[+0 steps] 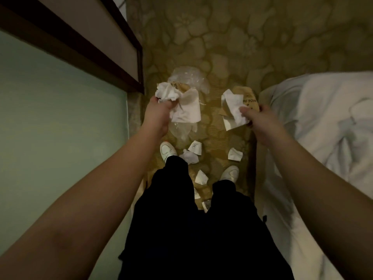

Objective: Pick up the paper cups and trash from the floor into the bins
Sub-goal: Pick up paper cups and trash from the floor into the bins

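My left hand [159, 110] is shut on a bunch of trash [181, 102]: crumpled white tissue, a brown paper cup and clear plastic that hangs below it. My right hand [254, 116] is shut on a brown paper cup [245, 99] together with white paper [232, 108]. Both hands are held out over the carpet, above my feet. Several crumpled white paper scraps lie on the floor between my shoes, among them a scrap [190, 156] by the left shoe, a scrap [235, 154] on the right and a scrap [201, 177] lower down. No bin is in view.
I stand in a narrow strip of patterned carpet [242, 47]. A bed with white sheets [323, 128] borders the right side. On the left are a pale green panel [60, 128] and a dark wooden frame [139, 67]. My white shoes [167, 150] stand among the scraps.
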